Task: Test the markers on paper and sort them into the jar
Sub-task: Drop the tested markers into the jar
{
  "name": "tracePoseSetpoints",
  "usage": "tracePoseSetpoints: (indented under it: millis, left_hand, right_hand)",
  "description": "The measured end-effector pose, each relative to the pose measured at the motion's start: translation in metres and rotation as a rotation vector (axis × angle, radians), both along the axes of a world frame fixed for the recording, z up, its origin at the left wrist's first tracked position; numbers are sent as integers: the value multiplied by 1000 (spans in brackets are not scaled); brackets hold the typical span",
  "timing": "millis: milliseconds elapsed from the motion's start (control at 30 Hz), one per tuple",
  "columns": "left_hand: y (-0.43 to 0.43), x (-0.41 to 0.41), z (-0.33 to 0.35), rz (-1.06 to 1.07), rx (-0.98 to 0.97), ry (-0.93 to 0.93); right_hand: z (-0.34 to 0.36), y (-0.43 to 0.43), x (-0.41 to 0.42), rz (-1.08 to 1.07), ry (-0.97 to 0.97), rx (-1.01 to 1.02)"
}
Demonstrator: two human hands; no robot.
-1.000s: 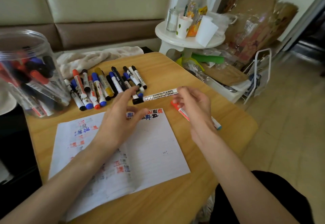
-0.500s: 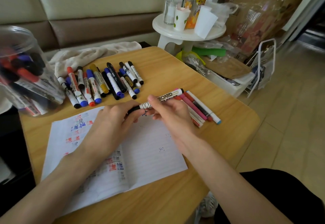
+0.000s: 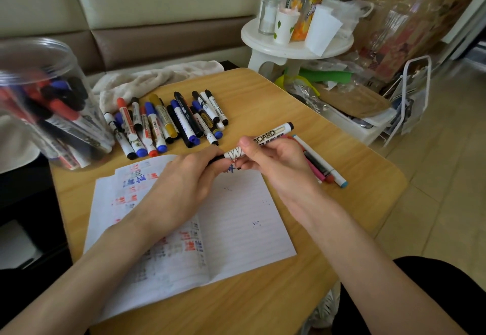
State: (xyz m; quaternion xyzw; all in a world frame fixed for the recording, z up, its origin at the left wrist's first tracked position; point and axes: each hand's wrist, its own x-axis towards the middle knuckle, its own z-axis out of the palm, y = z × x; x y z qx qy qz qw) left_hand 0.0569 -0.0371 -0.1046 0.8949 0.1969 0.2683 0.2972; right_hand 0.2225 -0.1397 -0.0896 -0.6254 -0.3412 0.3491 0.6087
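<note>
Both hands hold one white whiteboard marker [image 3: 271, 134] with black ends above the top edge of the lined paper [image 3: 236, 229]. My left hand [image 3: 184, 179] grips its black cap end. My right hand [image 3: 273, 161] curls round the barrel, thumb on top. The paper carries red, blue and black test marks. A clear plastic jar [image 3: 44, 103] with several red, blue and black markers lies tilted at the far left. A row of several markers [image 3: 168, 121] lies beyond the paper.
A few thin pens [image 3: 323, 169] lie on the wooden table [image 3: 355, 155] just right of my right hand. A beige cloth [image 3: 157, 76] lies behind the marker row. A white stool [image 3: 297, 45] with cups and bottles stands past the table's far corner.
My right hand left the thin pens and closed round the marker barrel. My left hand's grip moved onto the cap end. The marker came nearer the paper.
</note>
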Motion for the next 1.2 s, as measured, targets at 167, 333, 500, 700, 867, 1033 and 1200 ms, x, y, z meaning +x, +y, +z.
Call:
tracePoseSetpoints:
  millis: [167, 333, 500, 700, 867, 1033, 1200]
  left_hand:
    - [4, 0, 3, -66, -117, 34]
    - [9, 0, 9, -205, -454, -16]
    - [11, -12, 15, -251, -639, 64]
    - [16, -32, 15, -107, -314, 97]
    - [-3, -25, -4, 21, 75, 252]
    - [-8, -25, -6, 12, 202, 265]
    - [-9, -30, -10, -36, 255, 260]
  right_hand:
    - [-2, 1, 0, 27, -9, 9]
    - [3, -1, 6, 92, -29, 61]
    - [11, -5, 18, 9, 88, 77]
    - [32, -15, 57, -217, 89, 125]
    - [8, -3, 31, -279, 60, 46]
    - [-5, -1, 23, -283, 90, 11]
    - [-19, 1, 21, -294, -35, -23]
